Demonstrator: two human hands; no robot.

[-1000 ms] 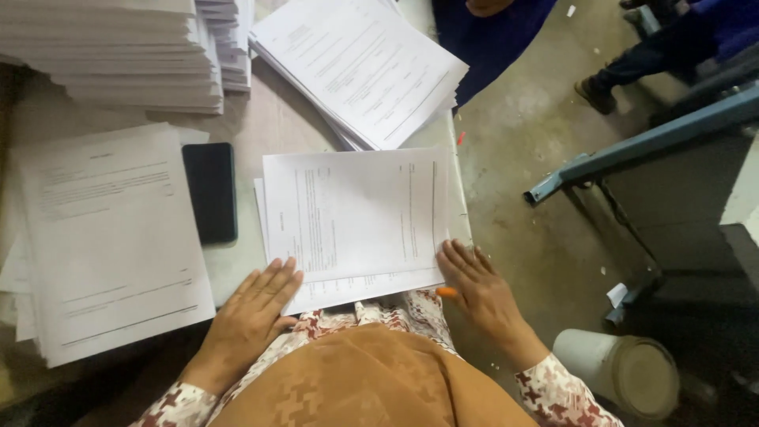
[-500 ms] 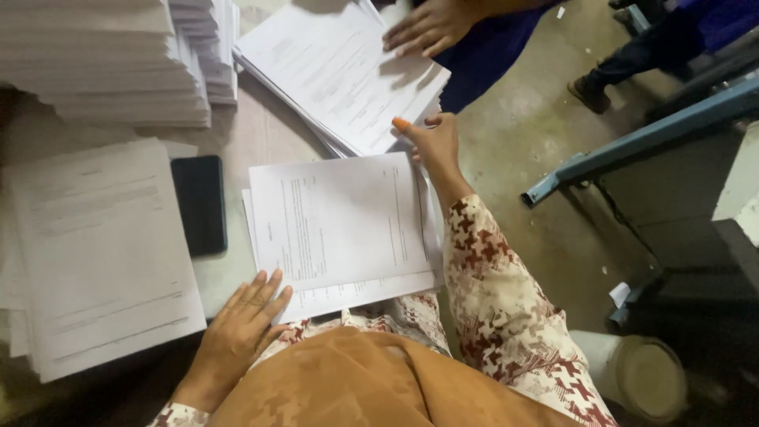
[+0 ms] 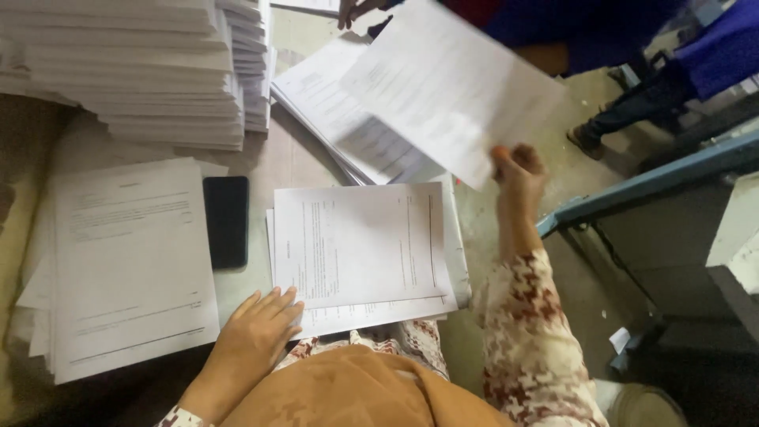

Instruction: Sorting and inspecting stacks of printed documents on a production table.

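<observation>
- Head view, looking down over a desk crowded with paper.
- Right hand point(image 3: 518, 170) raised over the desk's right edge, fingers pinching the lower corner of a loose sheet point(image 3: 451, 87); sheet tilting in mid-air, blurred, hanging above the far stack point(image 3: 340, 119).
- Left hand point(image 3: 257, 336) lying flat, fingers spread and released, pressing the near corner of the middle stack point(image 3: 364, 249) right in front of the body.
- Possibly going wrong: sheet slipping or creasing, being held only by one corner; middle stack already fanning unevenly and likely shifting if the flat hand lifts.
- Phone point(image 3: 226, 221), dark, lying face up between the middle stack and the left stack point(image 3: 130, 261).
- Tall piles point(image 3: 134, 71) of paper filling the far left of the desk point(image 3: 273, 162), a pale, worn top.
- Another person's hand point(image 3: 356, 9) showing at the top edge, by a blue garment.
- Bare, dusty floor point(image 3: 585, 285) at right, with a blue metal frame point(image 3: 656, 178) crossing it.
</observation>
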